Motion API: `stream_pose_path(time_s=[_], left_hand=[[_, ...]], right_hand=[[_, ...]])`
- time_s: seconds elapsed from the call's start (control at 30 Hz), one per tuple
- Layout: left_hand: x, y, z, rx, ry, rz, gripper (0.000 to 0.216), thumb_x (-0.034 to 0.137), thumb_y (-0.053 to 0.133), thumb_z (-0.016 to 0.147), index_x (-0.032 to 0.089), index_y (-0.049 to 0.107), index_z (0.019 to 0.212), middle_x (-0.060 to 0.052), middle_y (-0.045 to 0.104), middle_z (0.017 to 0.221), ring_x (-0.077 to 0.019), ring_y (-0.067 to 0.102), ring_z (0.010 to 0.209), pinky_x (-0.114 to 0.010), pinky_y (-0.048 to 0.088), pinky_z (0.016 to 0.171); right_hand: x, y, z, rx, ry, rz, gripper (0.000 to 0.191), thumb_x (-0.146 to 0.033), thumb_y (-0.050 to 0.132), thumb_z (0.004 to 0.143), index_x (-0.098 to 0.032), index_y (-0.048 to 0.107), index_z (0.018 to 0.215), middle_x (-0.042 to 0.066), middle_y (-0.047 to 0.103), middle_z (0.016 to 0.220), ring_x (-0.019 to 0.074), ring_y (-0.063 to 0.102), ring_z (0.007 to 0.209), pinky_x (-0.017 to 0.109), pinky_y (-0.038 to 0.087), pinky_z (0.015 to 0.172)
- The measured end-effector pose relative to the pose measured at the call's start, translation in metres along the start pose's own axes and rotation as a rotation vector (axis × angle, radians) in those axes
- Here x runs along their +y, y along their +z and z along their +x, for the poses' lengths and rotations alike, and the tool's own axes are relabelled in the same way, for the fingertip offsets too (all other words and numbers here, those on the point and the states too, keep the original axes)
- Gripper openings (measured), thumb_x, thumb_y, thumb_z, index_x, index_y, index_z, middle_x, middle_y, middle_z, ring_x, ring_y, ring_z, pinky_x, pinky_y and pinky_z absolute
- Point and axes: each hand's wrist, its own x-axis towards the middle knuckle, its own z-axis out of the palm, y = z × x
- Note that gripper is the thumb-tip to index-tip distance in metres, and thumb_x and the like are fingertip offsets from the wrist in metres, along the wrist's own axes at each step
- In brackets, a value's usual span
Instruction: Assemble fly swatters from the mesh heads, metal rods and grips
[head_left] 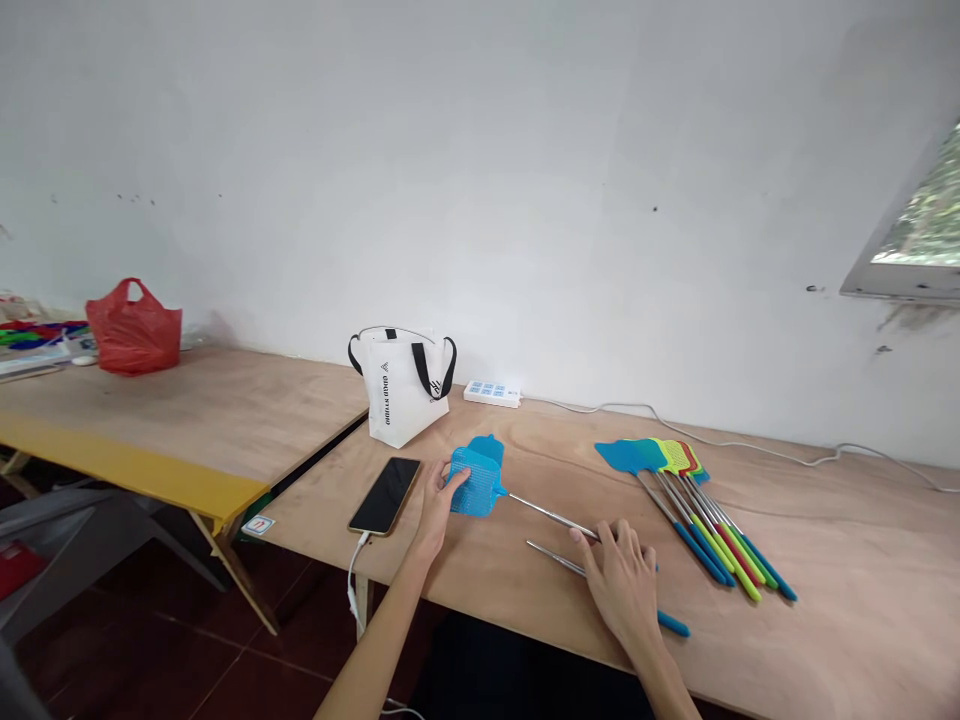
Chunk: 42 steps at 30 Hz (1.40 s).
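Observation:
A blue fly swatter with a mesh head and a metal rod lies across the middle of the table. My left hand pinches the left edge of its head, thumb on top. My right hand grips the other end of its rod, and the palm hides most of the handle. Behind the held head is a second blue swatter head, partly covered. Below my right hand lies a separate metal rod with a blue handle; the hand hides its middle.
To the right, several fly swatters lie fanned in a pile. A phone on a charging cable is left of my left hand. Behind stand a white bag and a power strip. A red bag sits on the left table.

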Motion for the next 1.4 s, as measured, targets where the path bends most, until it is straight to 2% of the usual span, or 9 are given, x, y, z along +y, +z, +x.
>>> stream_pose_path(time_s=[0.37,0.57,0.63,0.73,0.9,1.07,1.23,1.4], left_hand=[[0.0048,0.0036,-0.0046,-0.024,0.020,0.035,0.036,0.045,0.080,0.070,0.020,0.065,0.090,-0.003,0.070,0.092,-0.0187,0.067,0.085,-0.026,0.053,0.074],[0.0037,0.0035,-0.0055,-0.030,-0.044,0.108,0.045,0.052,0.079,0.070,0.022,0.061,0.099,-0.004,0.069,0.089,-0.0197,0.065,0.072,-0.023,0.046,0.046],[0.0020,0.0023,-0.0046,-0.026,-0.029,0.132,0.046,0.052,0.079,0.070,0.022,0.061,0.101,-0.005,0.069,0.091,-0.0206,0.066,0.075,-0.024,0.048,0.049],[-0.0005,0.0004,-0.0025,-0.016,0.050,0.175,0.043,0.049,0.080,0.072,0.021,0.064,0.101,-0.006,0.070,0.095,-0.0218,0.067,0.084,-0.027,0.054,0.064],[0.0006,0.0014,-0.0025,-0.042,0.144,0.227,0.039,0.046,0.080,0.074,0.022,0.066,0.100,-0.006,0.070,0.098,-0.0230,0.067,0.092,-0.031,0.052,0.080],[0.0001,0.0033,-0.0040,-0.062,0.148,0.235,0.040,0.048,0.079,0.075,0.021,0.064,0.101,-0.006,0.070,0.098,-0.0221,0.066,0.091,-0.030,0.051,0.080],[-0.0019,0.0007,-0.0041,-0.067,0.102,0.260,0.042,0.053,0.073,0.079,0.022,0.060,0.103,-0.004,0.068,0.097,-0.0210,0.064,0.090,-0.029,0.051,0.076],[0.0045,0.0010,-0.0082,-0.120,0.179,0.363,0.038,0.055,0.066,0.084,0.022,0.057,0.101,-0.003,0.066,0.094,-0.0203,0.064,0.091,-0.030,0.051,0.081]], right_hand=[[-0.0002,-0.0010,0.0001,-0.005,-0.013,-0.036,0.060,-0.060,0.019,0.105,-0.023,0.063,0.089,0.009,0.062,0.090,0.0273,0.058,0.090,0.038,0.033,0.075],[0.0005,-0.0021,-0.0012,0.017,0.001,-0.093,0.060,-0.060,0.018,0.105,-0.023,0.061,0.087,0.009,0.062,0.089,0.0274,0.058,0.090,0.038,0.033,0.075],[0.0013,-0.0024,-0.0017,0.013,0.001,-0.112,0.061,-0.061,0.017,0.105,-0.023,0.062,0.087,0.009,0.061,0.089,0.0278,0.058,0.090,0.039,0.034,0.076],[0.0025,-0.0026,-0.0029,0.009,-0.003,-0.155,0.063,-0.062,0.017,0.104,-0.022,0.064,0.090,0.011,0.061,0.092,0.0290,0.058,0.092,0.040,0.034,0.077],[0.0026,-0.0041,-0.0047,0.024,-0.017,-0.222,0.065,-0.061,0.017,0.104,-0.021,0.066,0.093,0.013,0.062,0.097,0.0302,0.057,0.095,0.043,0.034,0.080],[0.0005,-0.0069,-0.0038,0.028,-0.024,-0.236,0.062,-0.060,0.020,0.105,-0.021,0.066,0.089,0.013,0.062,0.095,0.0301,0.056,0.094,0.043,0.033,0.082],[0.0013,-0.0085,-0.0017,0.062,-0.023,-0.156,0.059,-0.059,0.023,0.105,-0.021,0.065,0.086,0.011,0.061,0.090,0.0278,0.057,0.091,0.040,0.034,0.081],[0.0051,-0.0072,-0.0010,0.074,-0.060,-0.084,0.054,-0.056,0.026,0.106,-0.023,0.063,0.086,0.008,0.061,0.087,0.0255,0.058,0.088,0.039,0.033,0.082]])
